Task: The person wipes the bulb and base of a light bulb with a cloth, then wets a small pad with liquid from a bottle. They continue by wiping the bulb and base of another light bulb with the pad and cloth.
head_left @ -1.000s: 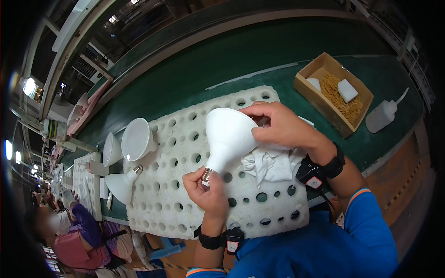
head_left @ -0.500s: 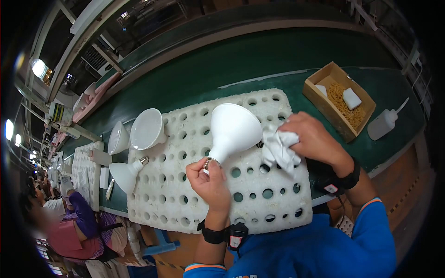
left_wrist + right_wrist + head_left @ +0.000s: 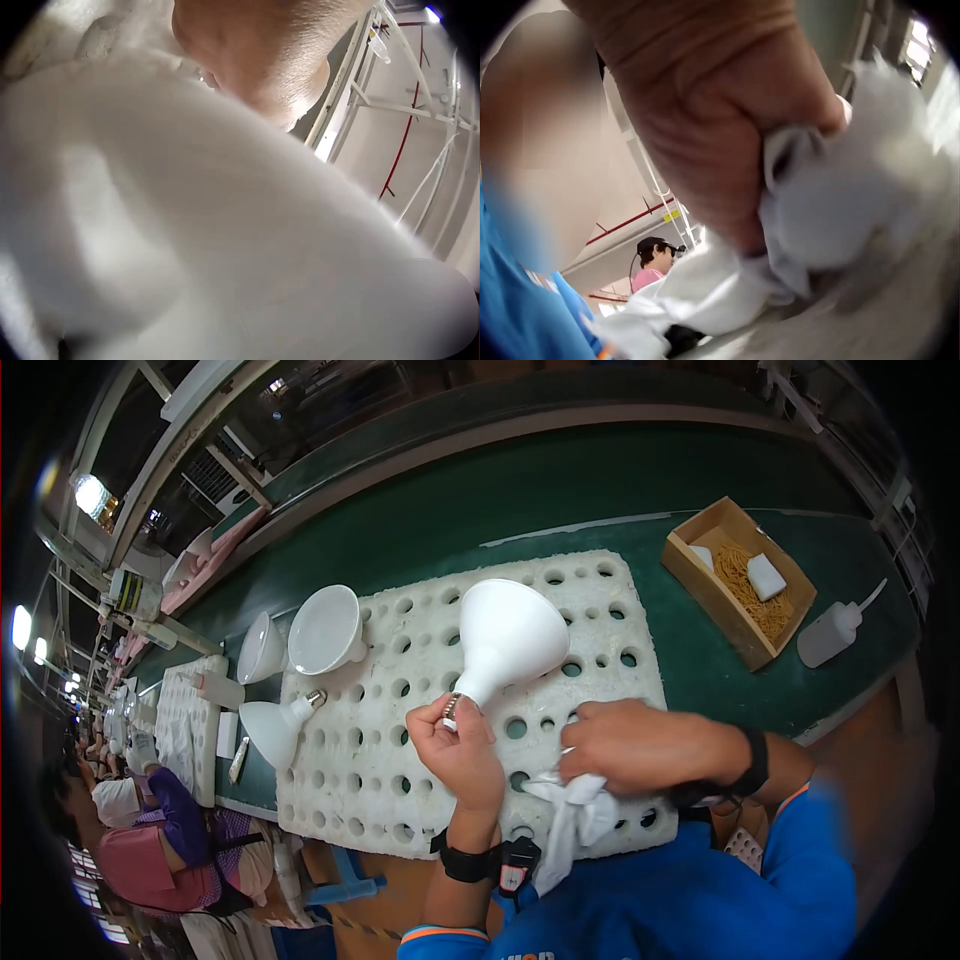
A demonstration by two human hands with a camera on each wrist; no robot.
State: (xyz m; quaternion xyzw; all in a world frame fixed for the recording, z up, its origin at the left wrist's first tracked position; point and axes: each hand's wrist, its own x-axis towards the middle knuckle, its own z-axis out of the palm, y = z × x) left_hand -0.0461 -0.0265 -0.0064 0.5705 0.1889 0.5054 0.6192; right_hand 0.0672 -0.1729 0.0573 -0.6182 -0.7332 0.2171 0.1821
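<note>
My left hand (image 3: 460,760) pinches the metal screw base of a white reflector light bulb (image 3: 510,635). The bulb tilts up, wide end away from me, over a white foam board (image 3: 300,815) full of round holes. In the left wrist view its pale body (image 3: 247,225) fills most of the picture, below the hand (image 3: 255,52). My right hand (image 3: 630,748) grips a crumpled white cloth (image 3: 580,815) low over the board's front right part, apart from the bulb. Up close in the right wrist view, the cloth (image 3: 840,202) bunches against the curled fingers.
Left of the board are more bulbs: one faces up (image 3: 326,630), one is behind it (image 3: 260,648), one lies with its base out (image 3: 275,730). A wooden box (image 3: 690,560) of yellow bands and a squeeze bottle (image 3: 830,635) stand right. Another person (image 3: 150,850) sits left.
My right hand let go of the bulb's wide end, took up the cloth from the board and brought it toward me. My left hand kept its hold on the screw base.
</note>
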